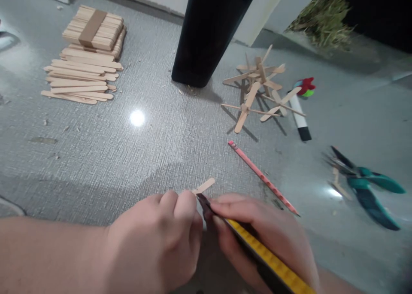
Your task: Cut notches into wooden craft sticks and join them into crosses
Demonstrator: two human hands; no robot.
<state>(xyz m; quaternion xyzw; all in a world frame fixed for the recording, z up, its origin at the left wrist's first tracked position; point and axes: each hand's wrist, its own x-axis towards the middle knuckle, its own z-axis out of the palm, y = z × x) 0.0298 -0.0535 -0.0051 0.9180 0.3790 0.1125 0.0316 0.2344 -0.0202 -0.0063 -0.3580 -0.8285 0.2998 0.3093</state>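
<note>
My left hand (164, 238) is closed around a wooden craft stick (206, 185), whose rounded end pokes out beyond the fingers. The rest of that stick is hidden by the hand. In my right hand (260, 229) is a yellow and black utility knife (270, 259), gripped near its front end. The knife's tip touches or lies very close to the stick, just beside my left fingers. A pink pencil (262, 177) lies on the surface beyond my right hand.
Banded craft sticks (111, 28) and loose sticks (80, 86) lie at the upper left. A black post (209, 36) stands ahead. Crossed-stick pieces (249, 101), a white marker (299, 116) and a red-green item (305, 86) are to the right, with teal-handled pliers (363, 184) nearer.
</note>
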